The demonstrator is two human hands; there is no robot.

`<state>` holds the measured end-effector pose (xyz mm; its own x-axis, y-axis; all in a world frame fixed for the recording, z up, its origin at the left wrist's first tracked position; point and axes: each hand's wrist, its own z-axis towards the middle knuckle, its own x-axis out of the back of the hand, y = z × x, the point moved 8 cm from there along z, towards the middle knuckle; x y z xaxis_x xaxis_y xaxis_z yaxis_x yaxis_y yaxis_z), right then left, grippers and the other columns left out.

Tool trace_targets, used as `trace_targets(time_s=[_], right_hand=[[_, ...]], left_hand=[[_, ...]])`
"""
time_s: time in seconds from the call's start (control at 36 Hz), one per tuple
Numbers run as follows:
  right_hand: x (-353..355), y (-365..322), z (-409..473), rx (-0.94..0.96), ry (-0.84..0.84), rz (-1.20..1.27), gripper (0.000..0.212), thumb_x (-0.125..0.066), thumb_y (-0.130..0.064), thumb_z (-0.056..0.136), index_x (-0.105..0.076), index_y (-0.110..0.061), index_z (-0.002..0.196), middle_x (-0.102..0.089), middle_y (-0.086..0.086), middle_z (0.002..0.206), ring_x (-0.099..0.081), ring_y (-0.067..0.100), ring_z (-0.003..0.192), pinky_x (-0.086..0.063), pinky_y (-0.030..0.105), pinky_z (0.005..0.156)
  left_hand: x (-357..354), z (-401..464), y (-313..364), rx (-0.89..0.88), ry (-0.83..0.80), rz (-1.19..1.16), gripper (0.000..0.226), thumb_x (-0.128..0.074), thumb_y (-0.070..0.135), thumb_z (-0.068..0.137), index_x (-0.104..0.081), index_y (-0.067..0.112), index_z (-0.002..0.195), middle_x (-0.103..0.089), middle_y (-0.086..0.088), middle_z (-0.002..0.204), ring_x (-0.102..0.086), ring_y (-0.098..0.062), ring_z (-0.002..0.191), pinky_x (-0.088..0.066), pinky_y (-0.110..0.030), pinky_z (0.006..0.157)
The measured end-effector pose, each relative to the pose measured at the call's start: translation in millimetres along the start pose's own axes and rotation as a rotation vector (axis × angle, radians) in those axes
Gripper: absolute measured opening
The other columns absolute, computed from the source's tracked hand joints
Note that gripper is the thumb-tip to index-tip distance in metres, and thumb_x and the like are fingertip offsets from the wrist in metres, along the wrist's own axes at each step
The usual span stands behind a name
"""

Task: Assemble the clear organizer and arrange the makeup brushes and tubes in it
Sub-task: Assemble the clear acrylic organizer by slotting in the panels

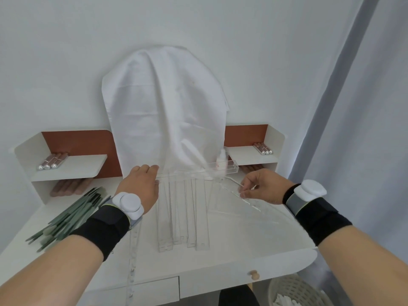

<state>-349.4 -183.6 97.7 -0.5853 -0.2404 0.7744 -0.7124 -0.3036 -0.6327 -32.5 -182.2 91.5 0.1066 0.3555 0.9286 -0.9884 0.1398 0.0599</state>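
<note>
Two hands work over clear organizer strips lying mid-counter: the left hand presses loosely curled fingers on their far end, the right hand pinches a clear panel. Green makeup brushes lie left.

White cloth drapes behind the desk; wicker basket below right

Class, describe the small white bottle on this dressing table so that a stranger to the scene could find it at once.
Start at the tall shape draped in white cloth at the back of the white dressing table. At its lower right edge sits a shallow clear tray, just left of the right-hand shelf. The small white bottle stands upright in it, the only standing item; the tubes on the shelf lie flat.
</note>
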Motion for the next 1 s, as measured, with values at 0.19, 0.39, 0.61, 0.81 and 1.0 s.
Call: trace_targets(time_s=[0.19, 0.39, 0.61, 0.81, 1.0], right_hand=[[-19, -6, -4, -0.019, -0.041, 0.143, 0.011, -0.063, -0.007, 0.087, -0.054, -0.002, 0.083, -0.073, -0.004, 0.070, -0.073, 0.021, 0.092, -0.055, 0.043, 0.085], [-20, 10, -3, -0.122, 0.006, 0.113, 0.013, -0.054, -0.018, 0.087, -0.044, -0.011, 0.091, -0.076, -0.003, 0.086, -0.060, 0.014, 0.067, -0.047, 0.035, 0.060], [-14, 26, 6, -0.354, 0.155, 0.238, 0.033, -0.043, -0.006, 0.090, -0.042, -0.021, 0.120, -0.060, 0.005, 0.076, -0.053, 0.017, 0.066, -0.040, 0.023, 0.052], [-34, 12, 17, -0.397, 0.206, 0.528, 0.023, -0.048, -0.010, 0.084, -0.056, -0.018, 0.103, -0.057, 0.008, 0.076, -0.054, 0.020, 0.065, -0.043, 0.030, 0.063], [-35, 13, 22, -0.349, 0.257, 0.567, 0.017, -0.044, -0.025, 0.088, -0.051, -0.022, 0.103, -0.057, 0.012, 0.066, -0.053, 0.022, 0.048, -0.039, 0.028, 0.052]], left_hand=[[-1, -1, -4, 0.026, 0.001, -0.024, 0.043, -0.043, 0.027, 0.093, -0.041, 0.020, 0.136, -0.057, -0.002, 0.111, -0.049, -0.024, 0.103, -0.051, -0.036, 0.074], [1, -1, -14, 0.064, 0.027, -0.057, 0.030, -0.045, 0.022, 0.092, -0.048, 0.019, 0.122, -0.056, -0.001, 0.097, -0.047, -0.022, 0.089, -0.050, -0.038, 0.072], [1, 0, -12, 0.007, 0.031, -0.035, 0.027, -0.045, 0.024, 0.092, -0.048, 0.021, 0.118, -0.056, 0.001, 0.098, -0.047, -0.019, 0.088, -0.050, -0.036, 0.067], [0, 0, -3, -0.016, 0.021, -0.008, 0.027, -0.042, 0.026, 0.093, -0.047, 0.023, 0.119, -0.056, 0.004, 0.100, -0.049, -0.018, 0.093, -0.049, -0.034, 0.065], [-2, 0, -3, -0.028, 0.035, -0.007, 0.028, -0.042, 0.027, 0.093, -0.047, 0.023, 0.120, -0.057, 0.003, 0.101, -0.050, -0.019, 0.094, -0.048, -0.032, 0.066]])
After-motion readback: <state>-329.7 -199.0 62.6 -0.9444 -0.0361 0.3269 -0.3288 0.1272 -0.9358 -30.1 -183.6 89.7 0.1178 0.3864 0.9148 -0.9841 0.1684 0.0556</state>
